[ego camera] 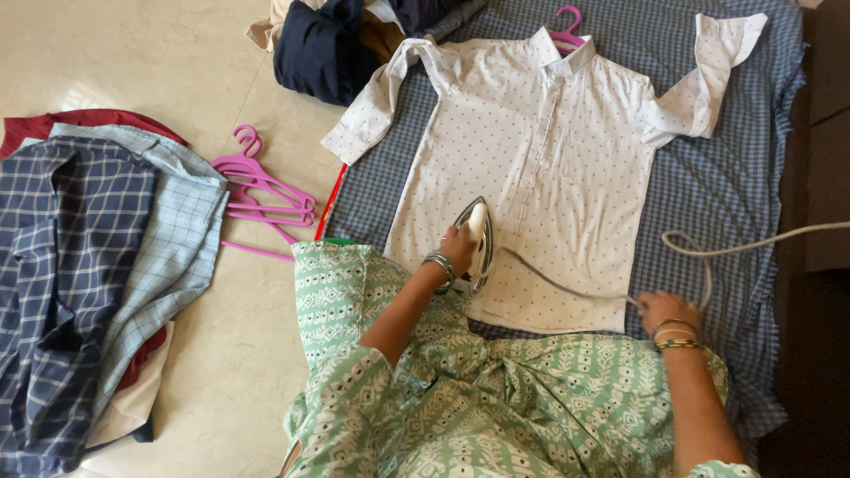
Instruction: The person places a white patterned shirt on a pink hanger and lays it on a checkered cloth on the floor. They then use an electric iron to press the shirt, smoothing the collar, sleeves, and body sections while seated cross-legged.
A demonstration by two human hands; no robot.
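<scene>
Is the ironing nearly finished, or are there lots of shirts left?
Hard to say what is finished. In hand: the white dotted shirt lies flat on the blue checked cloth; the left hand holds the silver iron on its lower front, and the right hand holds the hem. The checked shirts and dark clothes lie heaped, maybe waiting.

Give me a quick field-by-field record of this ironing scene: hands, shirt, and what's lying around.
left hand: grips the iron, which sits on the shirt's lower left
right hand: on the shirt hem, at the cord
shirt: white, dotted, spread flat, sleeves folded in
surface: blue checked cloth on the floor
nearby: pink hangers, pile of checked shirts, dark clothes
</scene>
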